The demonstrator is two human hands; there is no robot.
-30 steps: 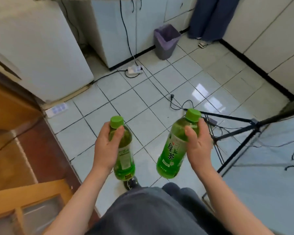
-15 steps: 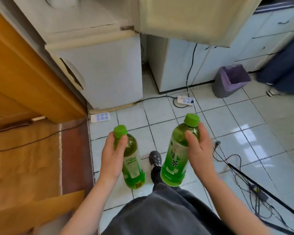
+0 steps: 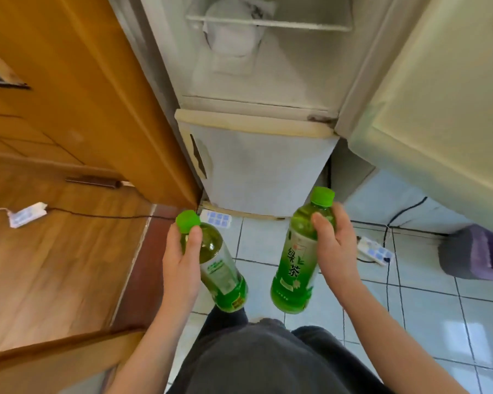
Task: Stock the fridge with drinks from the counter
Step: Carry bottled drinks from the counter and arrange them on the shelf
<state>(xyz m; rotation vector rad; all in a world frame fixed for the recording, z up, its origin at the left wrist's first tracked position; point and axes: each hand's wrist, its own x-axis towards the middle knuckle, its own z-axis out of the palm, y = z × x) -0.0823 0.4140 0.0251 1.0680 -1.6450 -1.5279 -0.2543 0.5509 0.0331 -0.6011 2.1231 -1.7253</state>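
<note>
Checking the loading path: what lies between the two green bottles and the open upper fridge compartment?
In the head view, only the closed lower fridge door lies between the left bottle, the right bottle and the open upper compartment.

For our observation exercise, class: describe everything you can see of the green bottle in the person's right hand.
The right-hand bottle is clear plastic, filled nearly to the neck with a yellow-green drink. Its green cap is on. A green-and-white label with dark characters wraps the lower body. It is tilted slightly above the tiled floor, cap toward the open fridge. The right hand grips its upper half, thumb across the front.
</note>
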